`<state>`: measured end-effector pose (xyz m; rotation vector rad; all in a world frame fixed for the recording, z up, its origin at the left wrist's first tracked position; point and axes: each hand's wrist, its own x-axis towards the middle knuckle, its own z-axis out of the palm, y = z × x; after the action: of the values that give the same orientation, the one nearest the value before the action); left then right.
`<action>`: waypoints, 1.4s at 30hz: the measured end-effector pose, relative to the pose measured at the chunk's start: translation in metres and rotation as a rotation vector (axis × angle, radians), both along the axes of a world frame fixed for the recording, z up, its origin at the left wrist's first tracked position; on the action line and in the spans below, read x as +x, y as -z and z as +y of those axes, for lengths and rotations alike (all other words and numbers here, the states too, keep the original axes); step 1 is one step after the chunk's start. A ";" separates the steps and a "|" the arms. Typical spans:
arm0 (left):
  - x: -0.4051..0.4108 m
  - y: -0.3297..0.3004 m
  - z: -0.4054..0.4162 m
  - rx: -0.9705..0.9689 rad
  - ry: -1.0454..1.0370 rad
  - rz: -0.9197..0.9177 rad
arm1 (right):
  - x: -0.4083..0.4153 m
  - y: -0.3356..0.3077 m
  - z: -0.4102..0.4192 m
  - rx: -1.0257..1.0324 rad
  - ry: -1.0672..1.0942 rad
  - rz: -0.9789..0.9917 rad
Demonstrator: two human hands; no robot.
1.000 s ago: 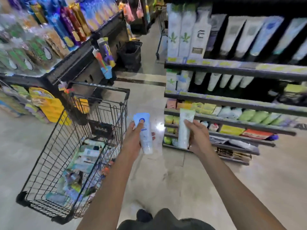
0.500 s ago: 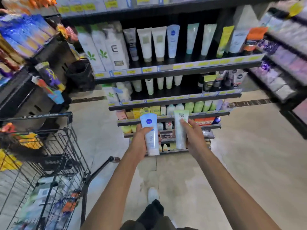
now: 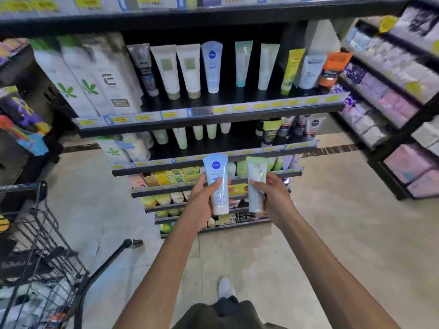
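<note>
Two grips: one tube is held upright per hand, side by side.
Left hand (image 3: pixel 202 201): blue tube (image 3: pixel 216 184) is clasped by curled fingers, thumb across its front.
Right hand (image 3: pixel 276 198): pale green tube (image 3: pixel 255 186) is gripped at its lower half.
Position: both tubes are held before the shelf unit (image 3: pixel 237 110).
Near left: wire cart (image 3: pixel 51 236) is seen.

the cart (image 3: pixel 40 269) at eight o'clock is cut off by the edge; price tags (image 3: pixel 237 108) at twelve blur; small print on the blue tube (image 3: pixel 216 184) is unreadable.
</note>
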<state>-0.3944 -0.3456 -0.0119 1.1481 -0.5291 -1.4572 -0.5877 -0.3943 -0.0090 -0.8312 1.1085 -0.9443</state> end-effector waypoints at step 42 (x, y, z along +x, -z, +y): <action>0.033 -0.116 -0.259 -0.236 -0.374 -0.812 | -0.004 -0.086 -0.193 -0.205 -0.186 -0.199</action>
<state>-0.3617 -0.6043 0.1045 1.5295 -0.9488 -0.5484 -0.5912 -0.5877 0.0770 -0.9673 0.7580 -0.9711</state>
